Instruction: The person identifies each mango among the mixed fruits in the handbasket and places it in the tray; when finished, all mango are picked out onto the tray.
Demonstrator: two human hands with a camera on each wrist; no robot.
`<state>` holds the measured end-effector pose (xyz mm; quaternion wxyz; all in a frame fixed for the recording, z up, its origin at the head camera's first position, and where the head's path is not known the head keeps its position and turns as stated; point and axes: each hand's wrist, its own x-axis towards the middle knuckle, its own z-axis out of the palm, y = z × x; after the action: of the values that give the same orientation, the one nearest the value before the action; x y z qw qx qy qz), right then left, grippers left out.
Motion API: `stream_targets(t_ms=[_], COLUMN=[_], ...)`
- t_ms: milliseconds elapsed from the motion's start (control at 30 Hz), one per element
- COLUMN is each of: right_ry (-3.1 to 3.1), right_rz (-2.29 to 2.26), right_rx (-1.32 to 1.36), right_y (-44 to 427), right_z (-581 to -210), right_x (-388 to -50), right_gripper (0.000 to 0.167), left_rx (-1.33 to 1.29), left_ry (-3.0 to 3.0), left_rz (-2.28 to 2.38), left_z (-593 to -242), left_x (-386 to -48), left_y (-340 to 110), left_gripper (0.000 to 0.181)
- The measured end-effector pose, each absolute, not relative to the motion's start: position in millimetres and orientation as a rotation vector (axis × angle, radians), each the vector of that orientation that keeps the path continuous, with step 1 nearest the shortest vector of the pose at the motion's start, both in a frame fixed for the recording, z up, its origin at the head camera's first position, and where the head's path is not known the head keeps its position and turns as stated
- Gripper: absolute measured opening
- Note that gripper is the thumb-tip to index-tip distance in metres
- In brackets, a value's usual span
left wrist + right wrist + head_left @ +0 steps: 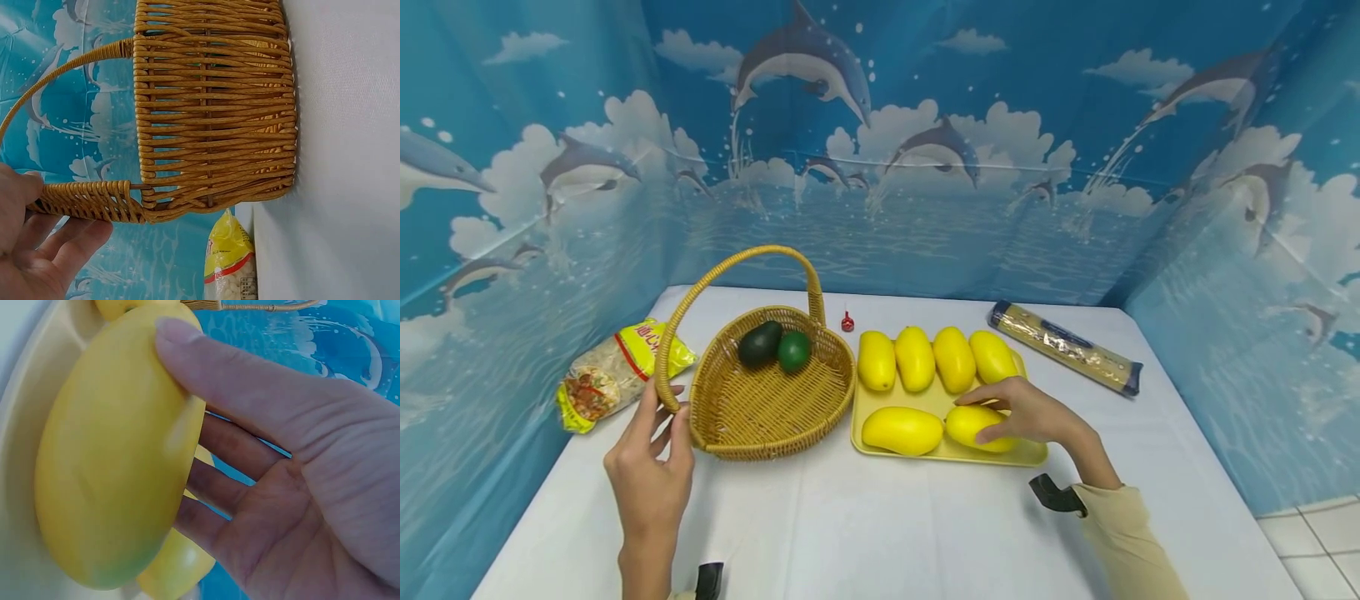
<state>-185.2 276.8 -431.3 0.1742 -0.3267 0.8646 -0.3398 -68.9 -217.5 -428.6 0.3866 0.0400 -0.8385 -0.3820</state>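
Note:
My left hand (651, 475) holds the lower left end of the handle of a wicker basket (771, 429), thumb and fingers on either side of it. The handle (87, 200) shows beside my fingers in the left wrist view. Inside the basket lie a dark avocado (760, 344) and a smaller green one (793, 352). My right hand (1030, 410) grips a yellow mango (973, 427) at the front right of a pale yellow tray (910, 400). Its thumb presses on the mango (119, 450) while the other fingers curve behind it. Another mango (902, 431) lies just left of it.
Several mangoes (914, 358) line the tray's back half. A yellow-topped food bag (617, 375) lies left of the basket. A tiny red ornament (847, 322) stands between basket and tray, and a long gold package (1063, 347) lies at the back right. A dolphin curtain (910, 225) encloses the table.

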Motion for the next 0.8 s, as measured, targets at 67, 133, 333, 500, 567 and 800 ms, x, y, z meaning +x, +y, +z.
stream_targets(t_ms=[67, 133, 333, 500, 567, 800], right_ry=[2.466, 2.475, 2.471, 2.454, 2.453, 2.449], right_rz=[-0.953, -0.948, -0.946, -0.941, -0.936, -0.947], right_rx=[-0.926, -0.913, -0.921, -0.945, -0.944, -0.952], right_y=[276.0, 275.3, 272.9, 273.9, 275.0, 277.6], right_z=[-433.0, -434.5, -435.6, -432.9, -432.8, -434.3], right_x=[-184.9, -183.8, -182.0, -182.3, -182.7, -181.3], right_gripper=[0.054, 0.054, 0.055, 0.055, 0.055, 0.055], left_rx=[0.101, 0.098, 0.096, 0.105, 0.107, 0.111], left_ry=[-2.133, -2.131, -2.127, -2.130, -2.129, -2.133], left_rz=[-0.973, -0.977, -0.986, -0.980, -0.980, -0.982], left_z=[-429.0, -429.4, -430.0, -430.2, -430.3, -430.2], left_x=[-69.0, -68.9, -68.6, -69.4, -69.3, -69.3], left_y=[-217.8, -217.9, -218.2, -219.2, -219.4, -219.3], left_gripper=[0.060, 0.059, 0.056, 0.057, 0.057, 0.060])
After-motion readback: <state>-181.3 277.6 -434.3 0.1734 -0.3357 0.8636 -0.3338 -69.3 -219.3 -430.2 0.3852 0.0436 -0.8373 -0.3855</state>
